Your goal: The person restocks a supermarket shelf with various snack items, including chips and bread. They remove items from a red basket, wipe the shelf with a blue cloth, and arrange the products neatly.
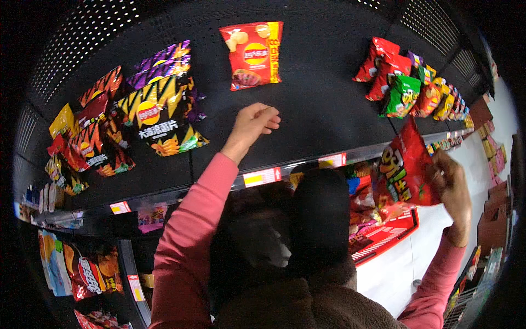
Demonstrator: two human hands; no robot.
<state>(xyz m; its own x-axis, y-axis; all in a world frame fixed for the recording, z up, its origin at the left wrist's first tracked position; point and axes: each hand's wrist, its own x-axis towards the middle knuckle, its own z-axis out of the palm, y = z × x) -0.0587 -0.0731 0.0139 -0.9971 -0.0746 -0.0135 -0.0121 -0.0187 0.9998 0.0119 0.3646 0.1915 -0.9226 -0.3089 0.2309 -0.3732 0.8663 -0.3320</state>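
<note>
My right hand [452, 186] grips a red snack bag [405, 162] by its right edge, holding it tilted in front of the shelf's right part. Above the black shelf [323, 109], my left hand [256, 123] has its fingers curled in, and nothing shows in them. Just beyond it lies a red chip bag [253, 55] with a yellow strip along one side. To the right stands a group of small bags, with a green bag [404, 96] at its front and a red bag [378, 57] behind.
Black and yellow chip bags [150, 112] and purple ones [161, 63] fill the shelf's left part. Price tags [262, 177] line its front edge. Below right is a red basket [383, 244] with several snack packs. A lower shelf holds a brown and red bag [93, 271].
</note>
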